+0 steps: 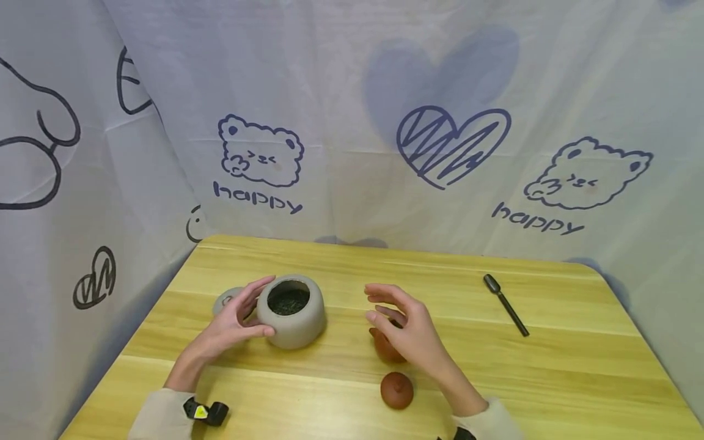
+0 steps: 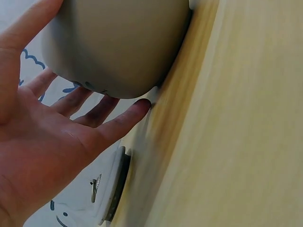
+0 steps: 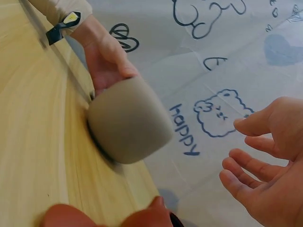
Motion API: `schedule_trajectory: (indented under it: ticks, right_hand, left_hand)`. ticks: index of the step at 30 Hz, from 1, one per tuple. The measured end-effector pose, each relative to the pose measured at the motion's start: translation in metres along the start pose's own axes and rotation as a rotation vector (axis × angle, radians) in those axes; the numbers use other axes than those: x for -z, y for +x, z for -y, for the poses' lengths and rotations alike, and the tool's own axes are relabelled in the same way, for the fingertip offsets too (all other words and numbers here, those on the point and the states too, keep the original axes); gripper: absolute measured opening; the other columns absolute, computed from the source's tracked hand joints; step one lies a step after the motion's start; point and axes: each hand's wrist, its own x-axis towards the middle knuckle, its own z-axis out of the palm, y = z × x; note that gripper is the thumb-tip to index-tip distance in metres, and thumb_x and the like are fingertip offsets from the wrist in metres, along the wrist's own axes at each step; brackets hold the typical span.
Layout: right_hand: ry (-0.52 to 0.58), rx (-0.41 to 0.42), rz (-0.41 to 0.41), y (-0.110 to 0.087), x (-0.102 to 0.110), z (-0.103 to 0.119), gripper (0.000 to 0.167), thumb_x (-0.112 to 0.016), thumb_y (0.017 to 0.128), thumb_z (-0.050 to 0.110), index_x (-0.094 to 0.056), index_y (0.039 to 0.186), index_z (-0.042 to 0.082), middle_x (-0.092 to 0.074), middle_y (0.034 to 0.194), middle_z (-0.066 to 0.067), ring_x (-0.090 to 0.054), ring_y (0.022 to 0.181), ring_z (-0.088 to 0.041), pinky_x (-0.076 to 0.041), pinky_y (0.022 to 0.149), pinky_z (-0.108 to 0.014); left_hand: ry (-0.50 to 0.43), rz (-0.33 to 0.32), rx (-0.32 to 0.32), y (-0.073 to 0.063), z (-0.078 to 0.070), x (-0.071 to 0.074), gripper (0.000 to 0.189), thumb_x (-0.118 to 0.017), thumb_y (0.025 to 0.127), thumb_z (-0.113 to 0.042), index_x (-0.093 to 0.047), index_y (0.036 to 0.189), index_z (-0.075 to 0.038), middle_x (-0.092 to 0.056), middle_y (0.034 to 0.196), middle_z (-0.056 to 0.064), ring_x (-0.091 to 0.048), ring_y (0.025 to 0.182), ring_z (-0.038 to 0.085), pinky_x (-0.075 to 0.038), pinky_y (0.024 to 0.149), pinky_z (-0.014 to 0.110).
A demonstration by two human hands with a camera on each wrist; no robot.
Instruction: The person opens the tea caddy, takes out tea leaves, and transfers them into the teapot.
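My left hand [image 1: 228,327] grips the side of a round grey jar [image 1: 299,327], thumb at the front and fingers spread around the far side. Dark dried tea leaves [image 1: 288,299] show through the jar's wide mouth. In the left wrist view, the fingertips lie right along the wall of the jar [image 2: 123,42]. My right hand [image 1: 414,327] hovers over a small reddish-brown clay teapot [image 1: 385,347], fingers loosely bent and holding nothing. It hides much of the teapot. The teapot's round knobbed lid [image 1: 397,391] lies on the table just in front.
The jar's grey lid [image 1: 224,298], with a metal ring, lies behind my left hand. A dark tea scoop [image 1: 506,305] rests towards the right of the wooden table [image 1: 561,379]. A white cloth [image 1: 341,91] with printed drawings hangs along the back and sides.
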Motion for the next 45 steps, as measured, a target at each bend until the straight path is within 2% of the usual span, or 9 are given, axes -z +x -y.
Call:
schedule_trajectory:
  ticks: [8,13,18,23,33,45]
  right_hand:
    - [-0.019,0.026,-0.088,-0.008,0.027,-0.002,0.039,-0.069,0.097,0.001,-0.062,0.135,0.004,-0.063,0.133,-0.012,-0.060,0.123,-0.021,-0.051,0.104,-0.040]
    - [-0.040,0.024,-0.148,-0.013,0.047,-0.002,0.039,-0.067,0.099,0.001,-0.060,0.137,-0.001,-0.063,0.133,-0.017,-0.061,0.122,-0.021,-0.053,0.101,-0.033]
    - [-0.089,0.003,-0.239,-0.017,0.071,-0.002,0.038,-0.067,0.099,0.002,-0.062,0.136,0.000,-0.065,0.130,-0.016,-0.062,0.120,-0.026,-0.054,0.097,-0.028]
    - [-0.156,-0.023,-0.351,-0.019,0.091,-0.004,0.035,-0.069,0.098,0.004,-0.065,0.133,0.003,-0.067,0.126,-0.017,-0.065,0.115,-0.023,-0.055,0.093,-0.022]
    - [-0.329,-0.017,-0.514,-0.021,0.126,-0.025,0.027,-0.069,0.097,0.001,-0.069,0.124,-0.003,-0.071,0.115,-0.016,-0.066,0.101,-0.006,-0.053,0.088,-0.014]
    - [-0.527,-0.100,-0.644,-0.037,0.164,-0.055,0.026,-0.072,0.096,0.006,-0.072,0.121,-0.001,-0.071,0.112,-0.018,-0.060,0.093,0.006,-0.047,0.080,-0.007]
  left_hand:
    - [0.039,-0.011,-0.004,0.001,0.000,-0.003,0.088,-0.079,0.089,-0.002,-0.031,0.162,-0.015,-0.030,0.164,0.017,-0.019,0.152,0.043,-0.035,0.110,0.018]
    - [0.045,-0.031,-0.002,0.000,-0.001,-0.001,0.085,-0.079,0.090,-0.002,-0.035,0.161,-0.015,-0.032,0.164,0.016,-0.023,0.152,0.039,-0.032,0.110,0.014]
    - [0.009,-0.031,-0.015,0.001,-0.002,0.000,0.079,-0.076,0.091,0.001,-0.038,0.159,-0.013,-0.034,0.164,0.014,-0.034,0.149,0.023,-0.036,0.112,0.019]
    - [-0.015,-0.021,-0.030,0.002,-0.001,0.001,0.077,-0.075,0.091,0.002,-0.040,0.158,-0.010,-0.035,0.163,0.014,-0.040,0.144,0.010,-0.041,0.111,0.025]
    - [0.003,-0.040,-0.018,0.000,0.001,0.004,0.075,-0.074,0.092,0.001,-0.040,0.158,-0.012,-0.036,0.163,0.014,-0.039,0.145,0.010,-0.035,0.113,0.019]
    - [-0.014,-0.041,-0.012,-0.001,0.000,0.003,0.075,-0.074,0.092,0.001,-0.040,0.158,-0.010,-0.035,0.163,0.014,-0.038,0.144,0.006,-0.032,0.114,0.016]
